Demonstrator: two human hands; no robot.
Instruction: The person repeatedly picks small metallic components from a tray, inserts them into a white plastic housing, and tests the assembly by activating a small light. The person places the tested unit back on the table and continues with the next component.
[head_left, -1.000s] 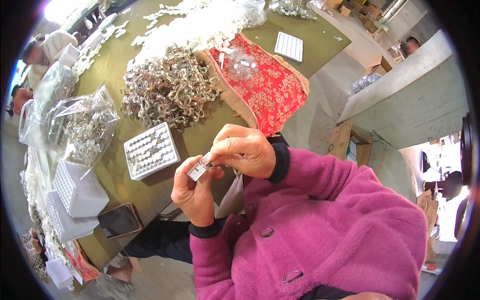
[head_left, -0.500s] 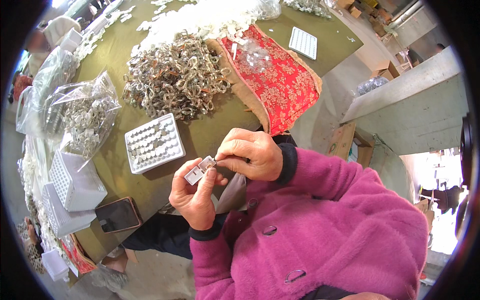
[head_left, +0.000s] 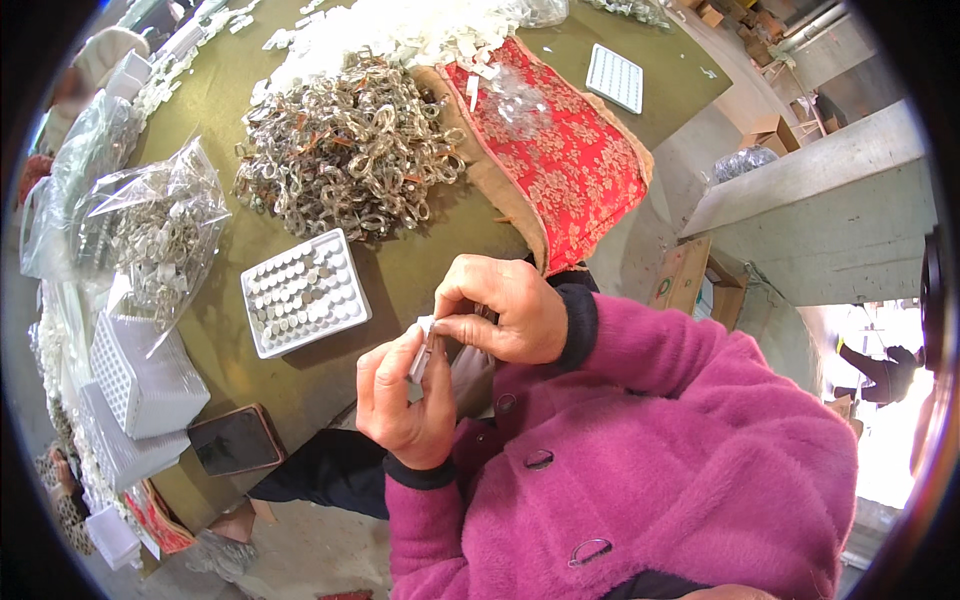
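Between both hands, over the table's near edge, is a small white plastic case (head_left: 420,362), now seen nearly edge-on. My left hand (head_left: 405,405) pinches it from below with thumb and fingers. My right hand (head_left: 503,308) has its thumb and forefinger closed at the case's upper end; whether they hold a separate small piece is hidden. Beyond the left hand sits a white tray (head_left: 318,341) with rows of small round silvery and white discs in its wells. Behind that lies a heap of looped, thin metallic-looking strips or cords (head_left: 350,150).
Red floral cloth (head_left: 590,165) hangs over the table's right edge, near another white tray (head_left: 614,80). White pieces (head_left: 370,35) are piled at the back. To the left are a filled clear bag (head_left: 165,235), stacked white trays (head_left: 145,380) and a dark phone (head_left: 237,440).
The case lay opened out, its compartments facing up; now it is turned edge-on and looks folded together. My left hand has rotated upright and moved slightly right. The right hand has barely moved.
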